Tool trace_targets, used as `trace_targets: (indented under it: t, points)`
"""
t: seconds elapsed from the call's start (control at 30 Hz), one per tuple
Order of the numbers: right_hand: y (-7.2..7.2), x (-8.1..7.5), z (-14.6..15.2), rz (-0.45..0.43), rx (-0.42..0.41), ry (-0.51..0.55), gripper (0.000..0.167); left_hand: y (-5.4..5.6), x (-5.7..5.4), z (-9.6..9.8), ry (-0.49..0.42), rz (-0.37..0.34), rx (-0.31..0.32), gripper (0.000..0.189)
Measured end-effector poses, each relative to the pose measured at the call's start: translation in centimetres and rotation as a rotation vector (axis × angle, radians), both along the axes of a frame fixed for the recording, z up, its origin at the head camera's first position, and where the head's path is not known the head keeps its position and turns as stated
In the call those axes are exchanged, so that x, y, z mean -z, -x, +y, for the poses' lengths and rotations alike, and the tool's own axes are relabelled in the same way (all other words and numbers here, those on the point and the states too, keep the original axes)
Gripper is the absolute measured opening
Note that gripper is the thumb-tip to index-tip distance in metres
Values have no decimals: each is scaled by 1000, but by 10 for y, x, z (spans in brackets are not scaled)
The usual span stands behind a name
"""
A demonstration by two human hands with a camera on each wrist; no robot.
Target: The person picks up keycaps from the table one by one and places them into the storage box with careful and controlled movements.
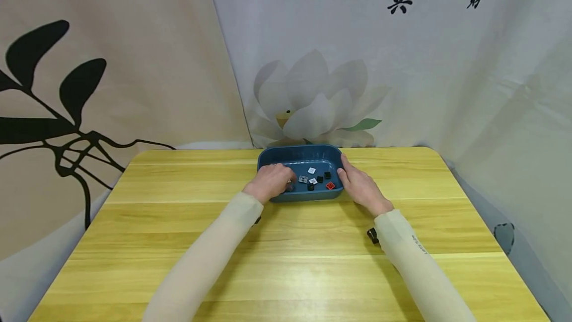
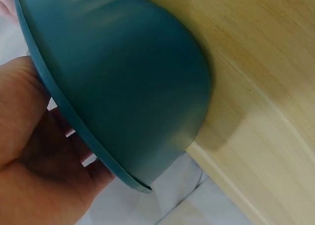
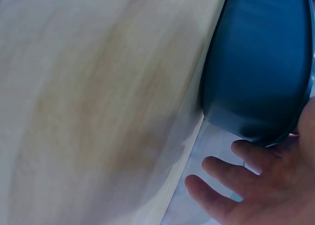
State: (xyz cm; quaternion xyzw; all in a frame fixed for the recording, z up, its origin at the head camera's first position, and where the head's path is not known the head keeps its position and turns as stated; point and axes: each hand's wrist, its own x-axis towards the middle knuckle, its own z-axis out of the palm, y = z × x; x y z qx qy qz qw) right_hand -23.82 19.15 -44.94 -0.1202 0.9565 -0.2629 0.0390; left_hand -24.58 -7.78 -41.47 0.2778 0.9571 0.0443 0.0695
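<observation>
In the head view, a blue tray (image 1: 308, 196) near the table's far edge holds several small square pieces, among them a red piece (image 1: 330, 185), white pieces (image 1: 311, 170) and black pieces (image 1: 327, 175). My left hand (image 1: 271, 181) reaches over its left end, fingers bent down inside beside a small dark-grey piece (image 1: 289, 186); I cannot tell whether they grip it. The left wrist view shows these fingers passing behind the tray rim (image 2: 74, 119). At the tray's right end, my right hand (image 1: 361, 186) touches the rim with thumb and forefinger, the other fingers stretched and spread outside.
The tray stands on a light wooden table (image 1: 308, 262). Right behind the table hangs a pale printed cloth (image 1: 321, 24) with a flower and dark leaves. Dark wrist straps (image 1: 372, 235) show under the sleeves.
</observation>
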Motion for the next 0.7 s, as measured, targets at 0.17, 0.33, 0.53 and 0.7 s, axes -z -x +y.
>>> trace_targets:
  t: [0.17,0.33,0.53,0.7]
  points:
    - [1,1,-1,0,-6,-3,63,-2,-1,-5,-22,50,-10,24]
    - [2,1,-1,-2,-7,-6,63,-7,0,-13,-108,157,-5,29]
    - [2,0,0,-7,0,-12,63,-20,0,-24,-197,243,-67,35]
    - [1,-2,2,-7,10,-16,63,-32,0,-38,-275,251,-151,41]
